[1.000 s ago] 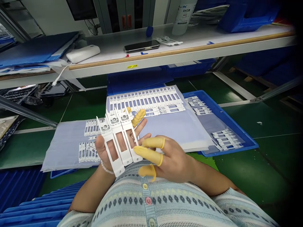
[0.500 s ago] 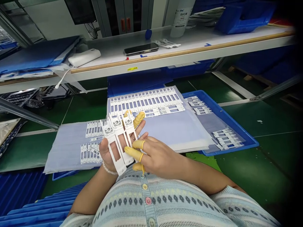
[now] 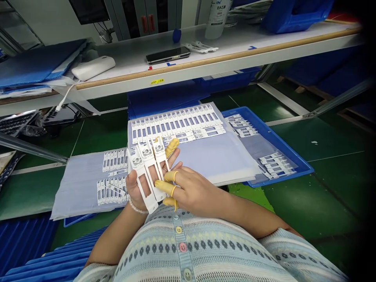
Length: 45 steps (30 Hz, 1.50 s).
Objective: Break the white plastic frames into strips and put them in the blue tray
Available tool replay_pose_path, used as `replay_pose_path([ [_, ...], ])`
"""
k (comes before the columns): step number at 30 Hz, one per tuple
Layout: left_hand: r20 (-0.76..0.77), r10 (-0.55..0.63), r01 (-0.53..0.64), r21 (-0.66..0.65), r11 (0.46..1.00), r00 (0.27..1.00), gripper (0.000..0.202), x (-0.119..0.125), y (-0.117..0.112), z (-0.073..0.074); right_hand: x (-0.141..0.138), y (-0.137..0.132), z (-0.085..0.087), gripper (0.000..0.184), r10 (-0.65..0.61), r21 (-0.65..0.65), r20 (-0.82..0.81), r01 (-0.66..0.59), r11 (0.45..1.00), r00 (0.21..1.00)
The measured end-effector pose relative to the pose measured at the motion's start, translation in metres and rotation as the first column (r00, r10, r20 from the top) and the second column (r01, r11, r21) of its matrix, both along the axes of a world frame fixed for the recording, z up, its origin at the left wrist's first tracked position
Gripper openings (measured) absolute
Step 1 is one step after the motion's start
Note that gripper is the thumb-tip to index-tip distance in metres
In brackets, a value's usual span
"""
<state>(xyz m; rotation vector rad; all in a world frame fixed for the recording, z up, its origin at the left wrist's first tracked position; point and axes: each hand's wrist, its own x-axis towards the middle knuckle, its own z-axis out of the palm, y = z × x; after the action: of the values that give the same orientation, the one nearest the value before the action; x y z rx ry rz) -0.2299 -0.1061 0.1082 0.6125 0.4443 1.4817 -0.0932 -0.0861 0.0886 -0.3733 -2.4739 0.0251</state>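
Observation:
Three white plastic frames (image 3: 143, 176), each with a long window and a round detail at its upper end, are fanned out in my left hand (image 3: 135, 192). The thumb presses on their left side, and the other fingers run behind them. My right hand (image 3: 194, 192) wears yellow finger cots and pinches the lower part of the right-hand frames. Just beyond lies a white sheet-covered stack (image 3: 214, 156), with a row of similar plastic frames (image 3: 176, 123) along its far side. How the frames rest against the hidden fingers does not show.
To the right is a blue tray (image 3: 305, 170) with more frames. On the left, a sheet (image 3: 73, 184) carries several groups. The shelf (image 3: 117, 84) ahead bears a phone (image 3: 168, 55), a white bottle (image 3: 216, 21), a blue bin (image 3: 296, 17) and a white device (image 3: 93, 68).
The whole view has shifted slightly, so the shelf and trays sit a little further left and up. Both hands keep nearly the same hold on the white frames.

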Motion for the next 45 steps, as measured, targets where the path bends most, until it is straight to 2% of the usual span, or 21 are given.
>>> replay_pose_path([
  [4,-0.007,-0.007,0.006,-0.053,0.999,1.000,0.083,-0.005,0.004,-0.009,0.001,0.001,-0.003,0.025,-0.001,-0.002,-0.012,0.001,1.000,1.000],
  [7,0.055,-0.025,0.036,-0.221,0.975,0.998,0.068,-0.019,0.012,-0.018,0.009,0.006,-0.012,0.029,-0.017,-0.083,-0.036,0.014,0.996,0.999],
  [9,0.123,0.056,-0.010,-0.351,0.936,0.991,0.053,-0.031,0.017,-0.023,0.018,0.012,-0.024,0.033,-0.069,-0.178,-0.028,0.063,0.982,0.997],
  [11,0.171,0.184,-0.094,-0.434,0.896,0.968,0.037,-0.044,0.021,-0.026,0.026,0.020,-0.041,0.036,-0.143,-0.291,0.056,0.153,0.944,0.988],
  [13,0.206,0.246,-0.135,-0.441,0.887,0.947,0.028,-0.053,0.022,-0.026,0.030,0.028,-0.058,0.038,-0.176,-0.384,0.208,0.245,0.890,0.962],
  [15,0.222,0.231,-0.126,-0.405,0.906,0.947,0.029,-0.059,0.021,-0.025,0.030,0.033,-0.072,0.038,-0.144,-0.440,0.356,0.302,0.846,0.923],
  [18,0.198,0.212,-0.121,-0.392,0.912,0.957,0.039,-0.058,0.019,-0.022,0.025,0.035,-0.082,0.037,-0.091,-0.452,0.490,0.342,0.824,0.867],
  [22,0.145,0.198,-0.116,-0.443,0.889,0.969,0.053,-0.052,0.019,-0.021,0.019,0.034,-0.081,0.038,-0.115,-0.414,0.537,0.380,0.827,0.835],
  [24,0.136,0.185,-0.105,-0.452,0.886,0.973,0.054,-0.050,0.019,-0.021,0.018,0.034,-0.079,0.039,-0.108,-0.416,0.531,0.370,0.831,0.840],
  [27,0.160,0.168,-0.087,-0.418,0.904,0.973,0.039,-0.049,0.020,-0.021,0.017,0.035,-0.079,0.040,-0.086,-0.429,0.526,0.351,0.832,0.846],
  [30,0.184,0.122,-0.060,-0.309,0.949,0.975,0.011,-0.049,0.018,-0.021,0.020,0.037,-0.078,0.043,-0.075,-0.437,0.503,0.328,0.837,0.861],
  [31,0.188,0.105,-0.052,-0.269,0.962,0.976,0.012,-0.048,0.018,-0.020,0.022,0.037,-0.077,0.044,-0.077,-0.438,0.480,0.314,0.842,0.874],
  [34,0.178,0.048,-0.014,-0.188,0.982,0.983,0.042,-0.042,0.017,-0.015,0.028,0.034,-0.065,0.041,-0.095,-0.449,0.312,0.235,0.862,0.945],
  [37,0.139,-0.010,0.029,-0.138,0.990,0.990,0.054,-0.032,0.018,-0.007,0.027,0.026,-0.042,0.031,-0.048,-0.522,-0.005,0.039,0.852,0.999],
  [39,0.106,-0.035,0.047,-0.110,0.993,0.994,0.056,-0.023,0.020,-0.002,0.021,0.019,-0.026,0.034,0.050,-0.611,-0.162,-0.140,0.779,0.986],
  [41,0.060,-0.051,0.056,-0.089,0.994,0.997,0.058,-0.015,0.022,0.002,0.013,0.012,-0.013,0.040,0.178,-0.720,-0.237,-0.295,0.628,0.955],
  [43,0.003,-0.071,0.071,-0.070,0.995,0.997,0.061,-0.010,0.023,0.005,0.005,0.008,-0.004,0.046,0.264,-0.803,-0.275,-0.372,0.465,0.924],
  [44,-0.026,-0.081,0.079,-0.058,0.995,0.996,0.063,-0.009,0.023,0.006,0.003,0.007,-0.001,0.047,0.279,-0.828,-0.290,-0.386,0.407,0.915],
  [45,-0.053,-0.093,0.091,-0.042,0.995,0.994,0.064,-0.009,0.024,0.007,0.001,0.007,0.001,0.048,0.278,-0.842,-0.301,-0.391,0.371,0.912],
])
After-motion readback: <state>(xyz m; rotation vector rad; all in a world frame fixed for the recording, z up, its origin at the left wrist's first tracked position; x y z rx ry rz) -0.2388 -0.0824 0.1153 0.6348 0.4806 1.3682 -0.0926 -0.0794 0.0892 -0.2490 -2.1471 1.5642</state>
